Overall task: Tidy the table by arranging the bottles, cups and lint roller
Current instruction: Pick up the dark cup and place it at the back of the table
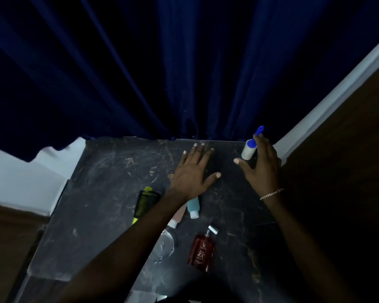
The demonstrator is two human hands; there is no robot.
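A white lint roller (248,150) with a blue handle stands upright at the far right corner of the dark marble table (109,171). My right hand (260,165) is spread beside it, fingers straight and close to the handle; contact is unclear. My left hand (195,171) lies flat with fingers spread on the table's far middle. Nearer me lie a teal bottle (193,207), a pink bottle (178,216) partly under my left forearm, a red perfume bottle (201,250), a clear glass cup (165,244) on its side, and a dark cup with yellow-green trim (144,202).
A dark blue curtain (184,73) hangs right behind the table's far edge. A white wall strip and brown panel (337,138) run along the right side. The floor shows white and brown at left.
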